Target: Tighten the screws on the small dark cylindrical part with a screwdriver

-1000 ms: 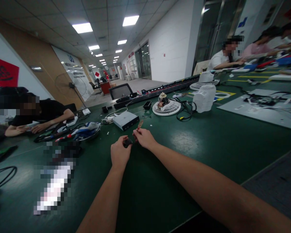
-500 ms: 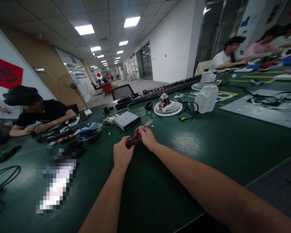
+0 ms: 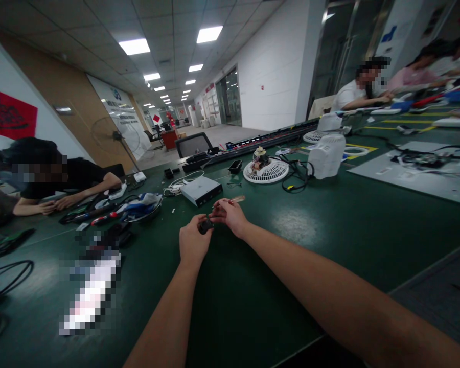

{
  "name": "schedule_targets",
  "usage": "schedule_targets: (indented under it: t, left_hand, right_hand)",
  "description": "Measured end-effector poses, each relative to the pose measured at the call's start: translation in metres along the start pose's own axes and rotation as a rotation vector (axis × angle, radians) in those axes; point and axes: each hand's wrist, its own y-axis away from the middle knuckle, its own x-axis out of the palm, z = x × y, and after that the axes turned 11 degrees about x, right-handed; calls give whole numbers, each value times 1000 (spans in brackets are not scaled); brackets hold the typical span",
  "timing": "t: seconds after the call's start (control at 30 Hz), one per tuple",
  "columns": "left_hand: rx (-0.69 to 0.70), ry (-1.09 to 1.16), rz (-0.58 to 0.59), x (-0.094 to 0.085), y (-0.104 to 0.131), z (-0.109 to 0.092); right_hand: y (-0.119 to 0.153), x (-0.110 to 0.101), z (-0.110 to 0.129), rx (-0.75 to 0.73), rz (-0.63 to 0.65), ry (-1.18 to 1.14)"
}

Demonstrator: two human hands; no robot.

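Note:
My left hand [image 3: 193, 236] is closed around a small dark block-like part [image 3: 204, 226], pinched between thumb and fingers above the green table. Its exact kind is too small to make out. In my right hand [image 3: 230, 216] is a slim screwdriver with a clear amber handle [image 3: 238, 199], the handle pointing away to the right. The fingertips of my right hand are close to the dark part; whether they touch it I cannot tell. A grey box-shaped drive [image 3: 201, 190] lies on the table just beyond my hands.
Past the drive stand a small black tray [image 3: 235, 166], a white fan grille [image 3: 266, 172] with a motor on it, and a white housing [image 3: 325, 157] with cables. To the left are tools and a bowl [image 3: 143, 207]. A person in black [image 3: 84, 179] sits there; others sit far right.
The screwdriver has tipped lower, its handle now lying nearer to level, as my right fingers shifted slightly left toward the dark part. My left hand has barely moved.

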Motion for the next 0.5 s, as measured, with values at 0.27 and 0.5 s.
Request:
schedule_targets:
  t: [0.27, 0.5]
  left_hand:
    - [25, 32, -96, -4, 0, -5]
    - [66, 45, -182, -4, 1, -8]
  right_hand:
    - [6, 3, -1, 53, 140, -181]
    - [6, 1, 2, 93, 149, -174]
